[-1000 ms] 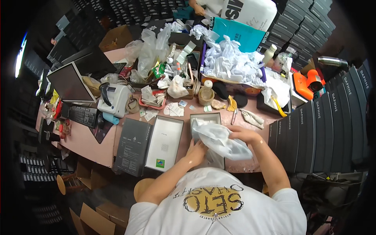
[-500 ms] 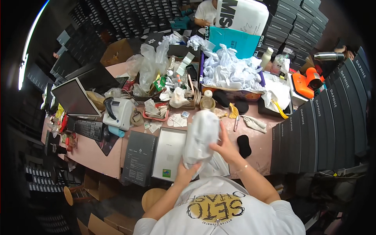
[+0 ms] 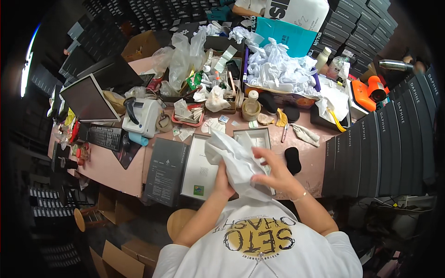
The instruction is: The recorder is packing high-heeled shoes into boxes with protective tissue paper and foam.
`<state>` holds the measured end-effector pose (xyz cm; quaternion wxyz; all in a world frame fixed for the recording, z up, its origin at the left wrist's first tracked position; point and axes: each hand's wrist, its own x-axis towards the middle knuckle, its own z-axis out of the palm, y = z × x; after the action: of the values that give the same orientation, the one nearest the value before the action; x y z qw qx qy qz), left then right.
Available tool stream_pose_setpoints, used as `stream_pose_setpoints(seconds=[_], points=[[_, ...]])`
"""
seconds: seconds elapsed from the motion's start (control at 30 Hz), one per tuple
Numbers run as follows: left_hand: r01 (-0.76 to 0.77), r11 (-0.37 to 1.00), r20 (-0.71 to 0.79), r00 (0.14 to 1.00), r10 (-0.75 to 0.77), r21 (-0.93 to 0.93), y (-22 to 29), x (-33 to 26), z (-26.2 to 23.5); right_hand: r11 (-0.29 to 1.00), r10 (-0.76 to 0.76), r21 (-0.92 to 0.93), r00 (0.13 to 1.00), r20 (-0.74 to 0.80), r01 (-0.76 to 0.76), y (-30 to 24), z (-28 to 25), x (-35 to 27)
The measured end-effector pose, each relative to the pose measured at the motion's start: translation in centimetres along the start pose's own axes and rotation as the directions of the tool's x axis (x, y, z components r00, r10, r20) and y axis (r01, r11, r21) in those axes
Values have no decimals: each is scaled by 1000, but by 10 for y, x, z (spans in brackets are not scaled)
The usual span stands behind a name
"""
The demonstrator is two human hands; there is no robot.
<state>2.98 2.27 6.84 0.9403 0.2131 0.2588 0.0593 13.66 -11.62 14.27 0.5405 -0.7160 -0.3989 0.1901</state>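
A loose white tissue paper bundle (image 3: 237, 163) is held up in front of me, over the shoe box. Whatever it wraps is hidden. My left hand (image 3: 224, 183) grips it from the lower left. At its right side my right hand (image 3: 277, 175) has thumb and fingers spread apart, with the thumb by the paper. Below the bundle lies a white-lined shoe box lid or tray (image 3: 199, 171), a small coloured sticker in its near corner. A second box part (image 3: 264, 134) shows behind the bundle, mostly covered. Left of them a dark grey box piece (image 3: 166, 172) lies on the table.
Dark shoe boxes (image 3: 394, 143) are stacked at the right. A carton of crumpled white paper (image 3: 280, 69) stands at the back. A monitor (image 3: 90, 99), keyboard (image 3: 105, 136) and label printer (image 3: 140, 120) occupy the left. A black shoe-shaped pad (image 3: 292, 160) lies right of my hand.
The bundle, smooth and upright before, now tilts with its paper loose and creased. My right hand has moved slightly down and right. The box part behind has come into view.
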Motion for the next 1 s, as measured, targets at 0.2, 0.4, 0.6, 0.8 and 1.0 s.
stream_pose_setpoints(seconds=[0.2,0.4,0.6,0.8,1.0], points=[[-54,989,38,997,60,-137,25,-10,17,918,301,252,952,54,-305,10,-3,-21],[-165,983,-45,986,161,-80,16,-4,6,991,115,-60,993,-13,-115,16,-3,-25],[-80,987,82,992,92,-141,13,-15,5,654,449,578,866,221,-487,16,-14,-27],[-35,921,29,998,50,-388,2,-20,7,229,609,856,754,246,-464,14,13,-11],[-164,986,365,918,153,-2,-44,26,-101,965,262,-30,965,-3,-262,46,26,-15]])
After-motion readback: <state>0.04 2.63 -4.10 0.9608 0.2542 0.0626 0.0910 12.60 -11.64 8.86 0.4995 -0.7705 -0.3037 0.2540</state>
